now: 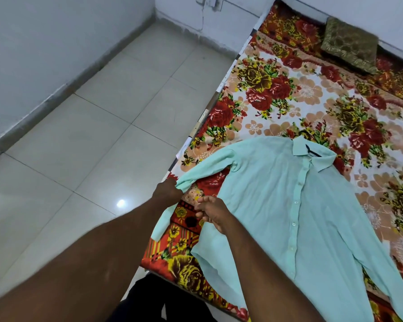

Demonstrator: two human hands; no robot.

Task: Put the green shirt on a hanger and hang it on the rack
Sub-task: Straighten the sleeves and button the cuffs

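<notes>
The green shirt (289, 205) lies flat and buttoned on the bed, front up, with its collar toward the far right. One sleeve stretches left to the bed's edge. My left hand (166, 192) is closed on that sleeve near its cuff. Just beside it, my right hand (213, 213) rests on the shirt's side edge with its fingers curled; whether it pinches the cloth is unclear. No hanger or rack is in view.
The bed carries a red and yellow floral blanket (312, 96) and a brown patterned cushion (350, 46) at its far end. Pale tiled floor (102, 135) runs along the left, bounded by white walls. Dark clothing of mine (158, 300) shows at the bottom.
</notes>
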